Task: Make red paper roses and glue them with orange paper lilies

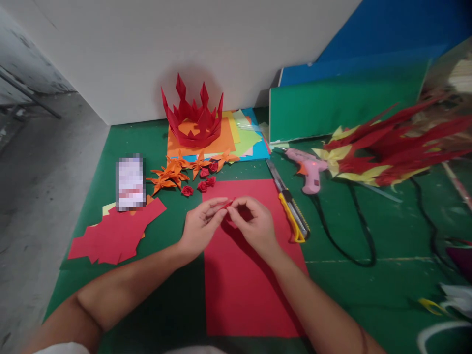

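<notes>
Both hands meet above a large red paper sheet lying on the green table. Between the fingertips of my left hand and my right hand is a small folded piece of red paper, mostly hidden by the fingers. Each hand pinches it with thumb and fingers. Just beyond the hands lie several small red paper roses and several orange paper flowers. A yellow utility knife rests at the red sheet's right edge, beside my right hand.
A red paper crown stands on coloured sheets at the back. Right of the knife are a pink glue gun with a black cord and a red-and-yellow paper piece. A phone and red paper cutouts lie left.
</notes>
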`<action>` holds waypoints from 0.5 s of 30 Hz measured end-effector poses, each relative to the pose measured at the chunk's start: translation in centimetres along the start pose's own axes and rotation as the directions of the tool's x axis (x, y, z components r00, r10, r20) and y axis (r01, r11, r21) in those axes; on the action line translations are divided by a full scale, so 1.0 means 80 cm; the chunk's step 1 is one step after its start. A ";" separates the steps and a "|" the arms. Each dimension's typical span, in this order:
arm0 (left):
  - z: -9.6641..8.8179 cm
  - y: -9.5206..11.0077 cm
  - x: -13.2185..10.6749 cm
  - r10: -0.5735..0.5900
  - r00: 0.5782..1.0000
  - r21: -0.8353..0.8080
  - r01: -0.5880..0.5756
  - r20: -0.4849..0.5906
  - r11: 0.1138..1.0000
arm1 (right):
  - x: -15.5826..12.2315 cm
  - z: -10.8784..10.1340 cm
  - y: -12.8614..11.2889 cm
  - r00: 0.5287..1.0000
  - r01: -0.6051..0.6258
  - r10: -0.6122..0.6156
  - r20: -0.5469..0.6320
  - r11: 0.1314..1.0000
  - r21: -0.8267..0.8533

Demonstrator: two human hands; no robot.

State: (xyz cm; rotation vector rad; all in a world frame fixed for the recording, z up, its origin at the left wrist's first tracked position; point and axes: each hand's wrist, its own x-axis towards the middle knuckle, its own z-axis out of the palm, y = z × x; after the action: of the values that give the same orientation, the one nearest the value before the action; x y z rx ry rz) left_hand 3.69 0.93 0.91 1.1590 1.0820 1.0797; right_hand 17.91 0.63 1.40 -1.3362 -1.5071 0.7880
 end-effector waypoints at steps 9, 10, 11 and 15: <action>0.001 0.001 -0.001 0.052 0.998 0.044 -0.050 -0.038 0.998 | -0.002 0.002 0.003 1.000 -0.026 0.026 0.007 1.000 0.017; 0.001 0.000 -0.002 0.054 0.997 0.050 -0.052 -0.047 0.997 | -0.002 0.002 0.004 0.999 -0.038 0.038 -0.002 0.999 0.033; 0.001 0.000 -0.002 0.051 0.997 0.050 -0.048 -0.054 0.998 | -0.002 0.003 0.006 0.999 -0.046 0.047 -0.022 0.998 0.046; 0.000 -0.001 -0.002 -0.006 0.998 -0.031 0.004 -0.060 1.000 | -0.001 0.003 0.012 0.993 -0.031 0.037 -0.113 0.998 0.051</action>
State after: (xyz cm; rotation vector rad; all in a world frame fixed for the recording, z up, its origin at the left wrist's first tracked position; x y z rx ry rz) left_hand 3.69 0.75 0.88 1.1046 1.1107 1.1302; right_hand 18.00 0.80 0.43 -1.3509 -1.3705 0.7529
